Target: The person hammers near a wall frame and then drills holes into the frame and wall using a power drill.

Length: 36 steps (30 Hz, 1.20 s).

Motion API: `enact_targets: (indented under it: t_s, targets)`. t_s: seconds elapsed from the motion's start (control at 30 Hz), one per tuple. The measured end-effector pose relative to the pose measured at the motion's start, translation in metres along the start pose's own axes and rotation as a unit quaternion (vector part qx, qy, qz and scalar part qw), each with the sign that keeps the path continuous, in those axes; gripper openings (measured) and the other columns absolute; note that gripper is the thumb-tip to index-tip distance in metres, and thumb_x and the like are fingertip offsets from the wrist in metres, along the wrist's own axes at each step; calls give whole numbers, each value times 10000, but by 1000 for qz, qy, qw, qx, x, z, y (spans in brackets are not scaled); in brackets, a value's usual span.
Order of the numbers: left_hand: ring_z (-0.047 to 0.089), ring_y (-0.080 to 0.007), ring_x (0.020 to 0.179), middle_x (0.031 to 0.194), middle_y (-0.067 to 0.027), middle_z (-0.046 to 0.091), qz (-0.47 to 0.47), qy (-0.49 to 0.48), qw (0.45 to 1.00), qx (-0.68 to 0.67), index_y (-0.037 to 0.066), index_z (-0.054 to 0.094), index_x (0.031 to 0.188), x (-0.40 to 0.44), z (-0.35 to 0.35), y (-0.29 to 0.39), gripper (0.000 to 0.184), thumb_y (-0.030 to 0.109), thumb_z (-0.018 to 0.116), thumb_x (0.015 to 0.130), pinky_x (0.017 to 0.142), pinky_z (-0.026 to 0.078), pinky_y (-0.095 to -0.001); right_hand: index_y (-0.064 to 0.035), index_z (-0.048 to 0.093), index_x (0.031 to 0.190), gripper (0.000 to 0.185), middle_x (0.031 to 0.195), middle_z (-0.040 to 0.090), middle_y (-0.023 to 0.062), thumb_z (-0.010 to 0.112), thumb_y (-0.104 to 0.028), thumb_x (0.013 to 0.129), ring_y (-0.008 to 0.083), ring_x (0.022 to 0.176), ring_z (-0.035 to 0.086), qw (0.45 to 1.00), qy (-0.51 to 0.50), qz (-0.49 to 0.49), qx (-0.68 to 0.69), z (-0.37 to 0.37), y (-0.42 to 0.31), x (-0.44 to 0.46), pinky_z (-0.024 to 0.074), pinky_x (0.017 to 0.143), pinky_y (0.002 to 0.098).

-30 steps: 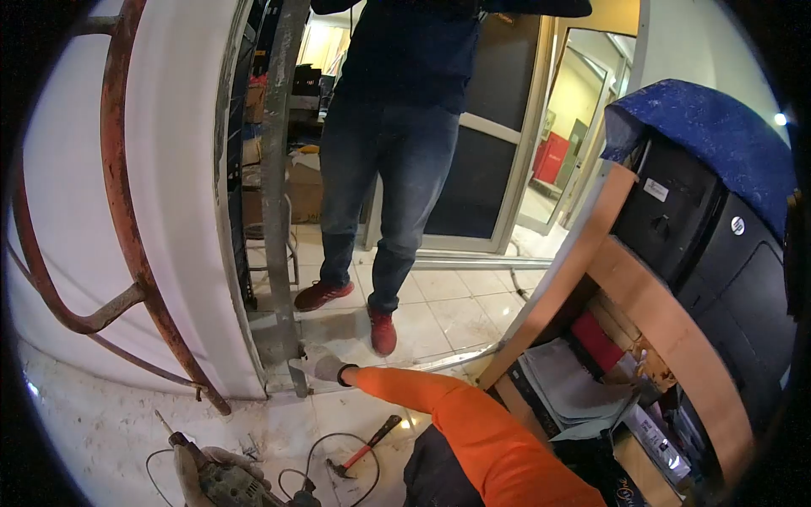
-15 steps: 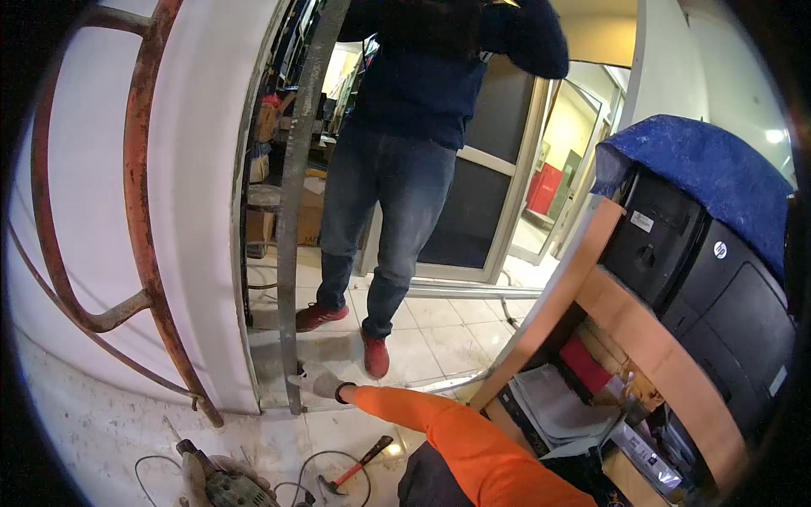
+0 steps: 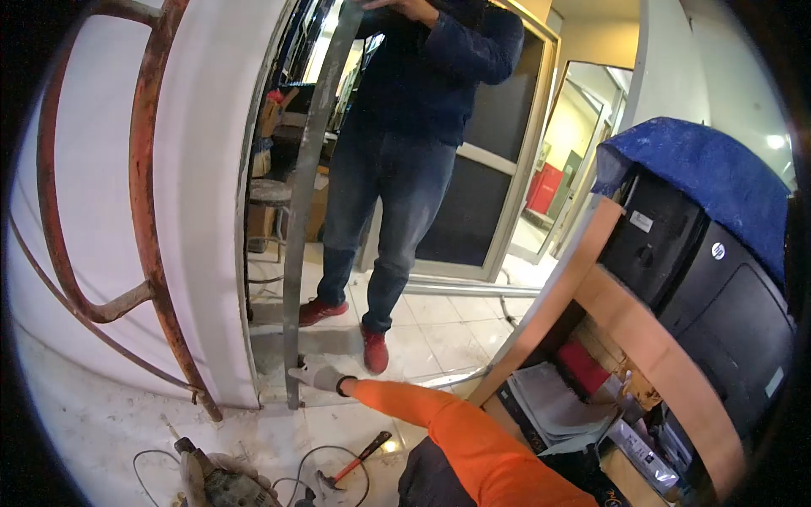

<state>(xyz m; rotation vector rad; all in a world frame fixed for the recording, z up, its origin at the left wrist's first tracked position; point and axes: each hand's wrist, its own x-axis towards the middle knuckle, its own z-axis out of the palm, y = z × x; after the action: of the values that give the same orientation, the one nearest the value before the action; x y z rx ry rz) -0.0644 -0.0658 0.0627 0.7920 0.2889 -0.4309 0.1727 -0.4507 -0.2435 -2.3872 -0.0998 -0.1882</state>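
Note:
My right hand (image 3: pixel 318 374), in a light work glove and an orange sleeve, is closed on the lower end of a long grey metal bar (image 3: pixel 306 182). The bar stands nearly upright beside the wall's edge, its foot near the tiled floor. At the lower left, my left hand (image 3: pixel 193 480), also gloved, is wrapped round a drill (image 3: pixel 232 490) whose bit points up and left. Part of that hand is cut off by the frame. A hammer (image 3: pixel 355 463) with a red and black handle lies on the floor, circled by a cable.
A co-worker in jeans (image 3: pixel 389 194) and red shoes stands behind the bar, one hand at its top. Rusty metal tubing (image 3: pixel 142 169) leans against the white wall at left. To the right, a wooden shelf (image 3: pixel 667 338) carries a black HP machine (image 3: pixel 726 296) under a blue cover (image 3: pixel 701 160).
The bar's upper part has shifted right, away from the wall's edge. The co-worker's arm has lowered, and a hand now shows at the bar's top. My hands keep their holds.

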Motion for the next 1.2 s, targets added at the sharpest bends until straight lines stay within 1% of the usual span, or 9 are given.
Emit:
enact_targets:
  t_s: [0.17, 0.2, 0.33, 0.47, 0.63, 0.77, 0.87, 1.1, 1.2]
  targets:
    - [663, -261, 603, 730, -89, 644, 17, 92, 995, 31, 128, 634, 927, 21, -4, -14, 599, 710, 506, 996, 549, 578, -402, -19, 675, 1260, 614, 1053, 753, 172, 696, -545, 944, 291, 839, 679, 997, -35, 74, -11, -1, -1, 10, 549, 788, 442]
    - [671, -264, 602, 733, -95, 652, 24, 122, 991, 39, 127, 636, 929, 24, -11, -17, 600, 709, 506, 996, 548, 582, -401, -6, 652, 1288, 665, 1066, 747, 174, 708, -566, 933, 273, 850, 687, 996, -10, -24, 82, 25, 44, 20, 548, 755, 433]
    - [688, -262, 662, 774, -128, 663, 113, 30, 990, 76, 80, 626, 946, 32, -27, -25, 665, 709, 426, 1024, 592, 598, -401, -26, 744, 1132, 565, 881, 754, 181, 693, -551, 930, 298, 785, 712, 997, -40, 56, -40, 10, 25, 15, 552, 721, 446]
    - [710, -306, 749, 855, -191, 689, 117, -27, 989, 89, -2, 619, 989, 29, -35, -19, 690, 665, 449, 1032, 630, 608, -416, -2, 706, 1193, 550, 1058, 722, 276, 676, -498, 958, 415, 1019, 682, 995, -50, 63, -63, 6, 12, 18, 512, 927, 486]
    - [711, -323, 764, 904, -193, 686, 84, -55, 992, 72, -7, 618, 1012, 37, -45, -20, 734, 705, 439, 1021, 640, 613, -432, 34, 628, 1309, 649, 1259, 684, 276, 679, -509, 956, 426, 1215, 634, 993, -69, 78, -54, -20, -32, 11, 498, 983, 485]
    - [712, -328, 773, 907, -193, 686, 74, -36, 996, 46, -6, 616, 1025, 43, -40, -23, 745, 718, 442, 1014, 648, 616, -440, 63, 602, 1328, 722, 1337, 633, 302, 665, -559, 965, 456, 1254, 608, 977, -67, 117, -168, -12, -18, 29, 492, 1037, 474]
    - [712, -334, 783, 909, -196, 683, 66, -35, 997, 29, -4, 613, 1033, 50, -44, -26, 753, 730, 449, 1004, 656, 617, -453, 65, 664, 1079, 715, 1182, 661, 337, 585, -640, 985, 455, 1138, 637, 988, -32, 69, -131, -11, -14, 35, 498, 971, 501]
    - [712, -370, 794, 936, -215, 675, 47, -43, 998, -27, 2, 606, 1051, 53, -48, -28, 766, 754, 486, 974, 646, 620, -476, 66, 669, 1064, 770, 1053, 710, 294, 594, -693, 953, 438, 1037, 686, 988, -47, 58, -134, -5, -26, 28, 516, 920, 524]
    - [712, -375, 796, 933, -219, 673, 42, -45, 997, -39, 2, 606, 1060, 55, -49, -28, 770, 759, 495, 969, 651, 621, -487, 86, 634, 1226, 770, 1275, 641, 359, 606, -636, 960, 446, 1226, 629, 976, -84, 106, -169, -2, -23, 34, 498, 1036, 498]
